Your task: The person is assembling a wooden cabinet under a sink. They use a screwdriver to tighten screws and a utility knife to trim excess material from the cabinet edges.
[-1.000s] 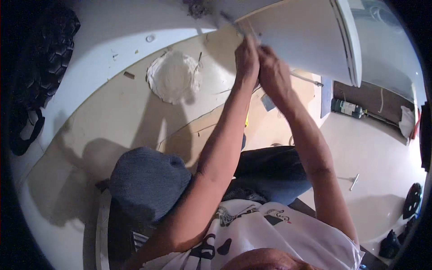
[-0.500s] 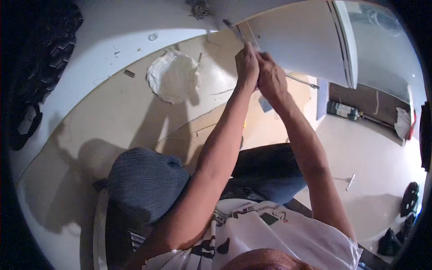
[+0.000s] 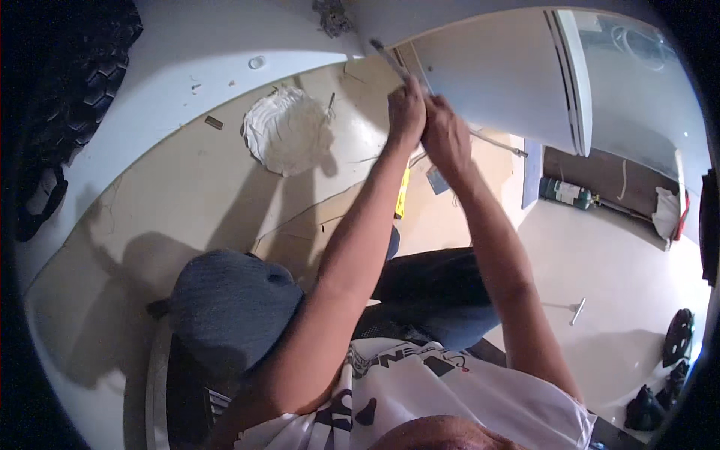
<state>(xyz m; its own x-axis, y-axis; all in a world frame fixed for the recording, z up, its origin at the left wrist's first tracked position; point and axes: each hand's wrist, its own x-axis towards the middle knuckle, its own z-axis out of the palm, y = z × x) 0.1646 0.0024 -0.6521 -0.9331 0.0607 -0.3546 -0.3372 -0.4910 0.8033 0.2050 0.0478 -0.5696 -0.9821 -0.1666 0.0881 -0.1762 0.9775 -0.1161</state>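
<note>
Dark grey and slender, a rod-like tool (image 3: 391,61) slants up and to the left from the person's two closed hands, its far tip free beside the lower edge of a white panel (image 3: 495,79). The left hand (image 3: 406,118) grips it nearest the tip; the right hand (image 3: 448,140) is clenched against it, touching the left, and the handle is hidden inside their grip.

Near the upper edge of the beige sheet, left of the hands and well apart from them, sits a round, shallow white vessel (image 3: 286,131) with a crinkled, pleated rim. Its inside shows white throughout; whether that is lining or contents cannot be told. A thin stick (image 3: 331,100) stands at its right rim.

Nearer the person, a yellow object (image 3: 403,193) shows beside the left forearm. Right of the hands lies a hose (image 3: 495,142) with a metal end.

Farther right, an open brown-backed recess (image 3: 600,171) holds a dark green cylinder (image 3: 564,193) on its side, with a pale label; a white cloth or bag (image 3: 664,214) lies at its right end. On the floor below rests a T-shaped metal tool (image 3: 577,310).
</note>
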